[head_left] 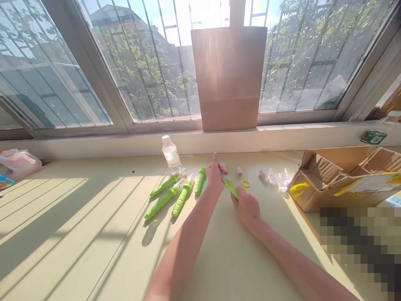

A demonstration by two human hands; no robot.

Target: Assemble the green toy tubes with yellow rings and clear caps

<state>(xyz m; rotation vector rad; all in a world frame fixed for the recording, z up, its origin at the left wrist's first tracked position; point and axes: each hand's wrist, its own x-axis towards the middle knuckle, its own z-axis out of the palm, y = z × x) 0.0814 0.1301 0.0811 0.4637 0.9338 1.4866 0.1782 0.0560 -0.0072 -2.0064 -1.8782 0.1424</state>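
Both my hands meet on one green toy wand [229, 186] with a clear top, held just above the pale yellow table [78, 217]. My right hand [247, 207] grips its green handle end. My left hand [214, 175] is at its clear upper end, one finger pointing up. Left of my hands several more green wands [181, 197] lie side by side on the table. A yellow ring [245, 183] lies just right of the held wand.
A small plastic bottle [171, 154] stands behind the wands. Small clear caps and tubes [275, 177] lie toward an open cardboard box [341, 177] at the right. A brown paper bag [230, 77] leans on the window. A plastic bag [19, 162] sits far left.
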